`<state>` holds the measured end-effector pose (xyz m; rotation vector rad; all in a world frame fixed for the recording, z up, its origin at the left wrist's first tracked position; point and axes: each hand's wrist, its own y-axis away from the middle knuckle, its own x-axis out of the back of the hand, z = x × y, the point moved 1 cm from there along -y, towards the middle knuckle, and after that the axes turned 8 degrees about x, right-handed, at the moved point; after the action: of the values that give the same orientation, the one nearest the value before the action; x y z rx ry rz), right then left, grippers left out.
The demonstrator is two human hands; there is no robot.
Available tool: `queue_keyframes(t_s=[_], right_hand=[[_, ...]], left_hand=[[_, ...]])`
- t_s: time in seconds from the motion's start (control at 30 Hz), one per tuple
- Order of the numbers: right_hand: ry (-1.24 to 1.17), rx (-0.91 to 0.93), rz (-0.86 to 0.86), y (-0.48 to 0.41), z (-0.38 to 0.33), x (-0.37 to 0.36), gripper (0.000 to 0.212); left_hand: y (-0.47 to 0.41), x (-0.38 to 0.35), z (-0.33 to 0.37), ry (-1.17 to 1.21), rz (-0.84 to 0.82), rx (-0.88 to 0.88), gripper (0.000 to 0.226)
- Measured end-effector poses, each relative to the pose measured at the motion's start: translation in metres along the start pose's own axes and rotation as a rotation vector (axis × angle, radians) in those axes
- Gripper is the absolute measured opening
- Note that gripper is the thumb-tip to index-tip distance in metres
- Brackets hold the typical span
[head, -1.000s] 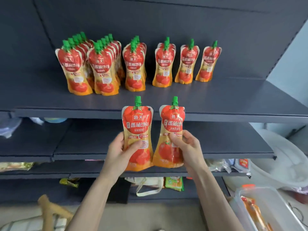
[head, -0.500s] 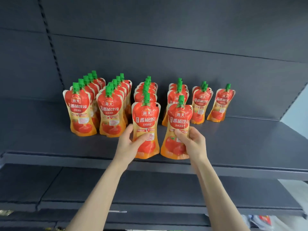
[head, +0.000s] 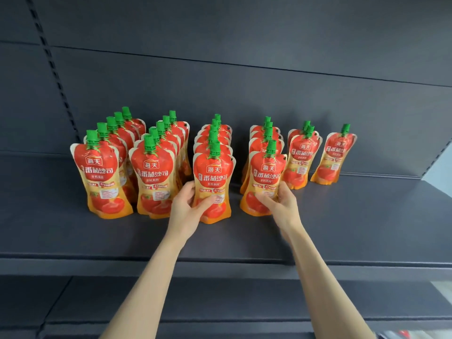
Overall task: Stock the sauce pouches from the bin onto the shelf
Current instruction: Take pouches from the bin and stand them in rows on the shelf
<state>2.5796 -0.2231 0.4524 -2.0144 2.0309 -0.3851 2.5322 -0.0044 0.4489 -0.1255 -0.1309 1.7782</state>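
The person's left hand [head: 186,206] grips the left pouch [head: 214,177] round its lower half, thumb across the front label and fingers curled behind. The pouch stands upright, green cap up, at the front of the third row [head: 216,133], whose caps show directly behind it at twelve o'clock; whether its base rests on the shelf [head: 342,223] or hangs just above it cannot be told.

The right hand [head: 283,204], somewhat blurred, is curled round the lower right side of the right pouch [head: 266,174]; this pouch leans slightly toward one o'clock at the front of the fourth row [head: 266,135]. The two held pouches are near each other but apart, the right one at three o'clock of the left.

At nine o'clock of the left pouch stands the second row [head: 154,177] and, beyond it, the first row [head: 101,177], each several pouches deep. At three o'clock of the right pouch comes a pair of pouches [head: 302,157], one behind the other, then a single pouch [head: 336,155] leaning a little to the right.

The dark back panel [head: 244,89] rises behind all the rows; a lower shelf [head: 220,302] shows at six o'clock between the forearms.
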Motion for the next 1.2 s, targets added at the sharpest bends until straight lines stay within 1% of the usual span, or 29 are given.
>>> queue_keyframes(t_s=[0.07,0.17,0.23,0.3,0.47,0.6,0.73,0.97,1.2], right_hand=[[0.052,-0.006,-0.021,0.005,0.006,0.000,0.038],[0.115,0.010,0.040,0.007,0.008,0.001,0.045],[0.193,0.034,0.082,0.008,0.008,-0.001,0.045],[0.274,0.045,0.070,0.007,0.009,-0.004,0.043],[0.486,0.044,0.054,0.004,0.010,-0.007,0.056],[0.608,0.033,0.074,0.004,0.010,-0.009,0.061],[0.661,0.021,0.098,0.005,0.011,-0.009,0.062],[0.672,-0.005,0.109,0.004,0.011,-0.006,0.063],[0.663,-0.036,0.098,0.007,0.008,-0.008,0.064]], left_hand=[[0.002,0.001,-0.004,-0.017,0.007,0.003,0.038],[0.004,0.002,-0.008,-0.084,0.010,0.000,0.037],[0.005,0.002,-0.009,-0.133,0.027,-0.012,0.036],[0.006,0.002,-0.008,-0.192,0.065,-0.031,0.035],[0.009,0.000,-0.004,-0.284,0.142,-0.077,0.032],[0.009,-0.002,-0.003,-0.319,0.153,-0.067,0.039],[0.009,-0.003,-0.004,-0.344,0.140,-0.059,0.044],[0.009,-0.004,-0.004,-0.365,0.126,-0.036,0.047],[0.014,-0.005,-0.001,-0.488,0.150,-0.034,0.051]])
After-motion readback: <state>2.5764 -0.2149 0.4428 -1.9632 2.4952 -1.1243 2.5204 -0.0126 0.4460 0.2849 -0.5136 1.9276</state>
